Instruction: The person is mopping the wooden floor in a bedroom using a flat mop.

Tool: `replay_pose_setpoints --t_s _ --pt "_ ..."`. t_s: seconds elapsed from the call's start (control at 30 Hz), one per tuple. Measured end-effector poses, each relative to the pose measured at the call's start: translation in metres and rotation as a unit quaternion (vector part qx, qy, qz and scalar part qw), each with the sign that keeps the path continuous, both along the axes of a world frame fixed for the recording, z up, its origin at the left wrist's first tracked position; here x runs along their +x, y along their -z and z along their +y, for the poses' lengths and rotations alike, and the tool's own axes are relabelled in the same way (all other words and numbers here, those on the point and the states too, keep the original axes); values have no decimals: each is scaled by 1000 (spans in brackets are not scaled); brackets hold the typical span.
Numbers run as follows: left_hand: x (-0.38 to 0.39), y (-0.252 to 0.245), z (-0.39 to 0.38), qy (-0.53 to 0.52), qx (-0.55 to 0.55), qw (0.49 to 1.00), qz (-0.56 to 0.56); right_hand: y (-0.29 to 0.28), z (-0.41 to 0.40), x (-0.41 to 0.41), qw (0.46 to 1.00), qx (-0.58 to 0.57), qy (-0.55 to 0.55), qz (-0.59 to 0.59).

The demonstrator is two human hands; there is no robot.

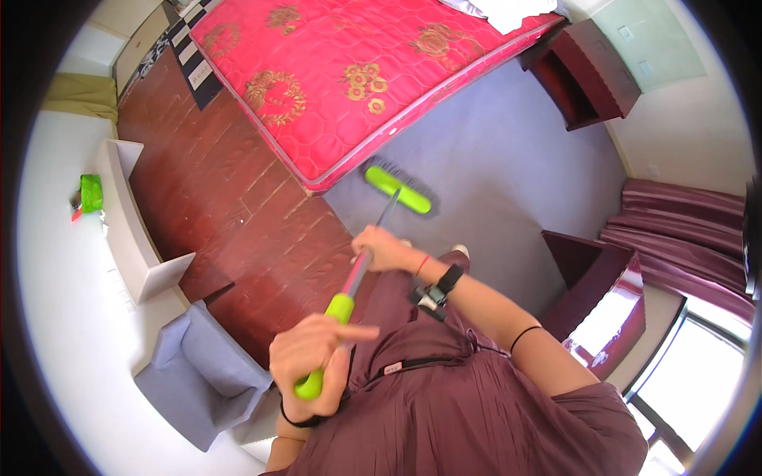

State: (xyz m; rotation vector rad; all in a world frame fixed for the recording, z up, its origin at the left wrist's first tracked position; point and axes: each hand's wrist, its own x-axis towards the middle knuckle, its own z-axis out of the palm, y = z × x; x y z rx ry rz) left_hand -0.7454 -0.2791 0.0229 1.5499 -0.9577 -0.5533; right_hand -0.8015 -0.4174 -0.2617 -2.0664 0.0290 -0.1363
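My left hand (309, 360) is wrapped around the lime-green grip (339, 308) at the top of a long-handled broom, its index finger sticking out to the right. Lower on the metal pole (359, 273), my right hand (384, 247) is closed around the shaft; a dark device is strapped to that wrist. The broom's lime-green head (397, 189), edged with grey bristles, lies on the grey floor (476, 160) close to the corner of a mattress (333, 125) with a red floral cover. My feet are partly visible just below the head.
Reddish wood flooring (238, 196) lies left of the grey part. A white shelf-like desk (128, 226) and grey armchair (205, 375) line the left. Dark red cabinets stand at upper right (601, 77) and lower right (595, 291), with purple curtains (678, 232) between. A black-and-white cloth (193, 65) lies beside the mattress.
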Motion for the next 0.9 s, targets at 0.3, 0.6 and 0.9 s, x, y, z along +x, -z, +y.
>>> replay_pose_setpoints --t_s 0.3,0.6,0.9 --pt "12 -42 2 247 -165 955 26 -75 26 -13 995 89 -36 29" --pt "-23 37 -86 297 -89 951 15 -37 -98 -138 959 -39 262 105" --pt "-87 121 -96 301 2 952 55 53 -113 -223 923 -78 336 172"
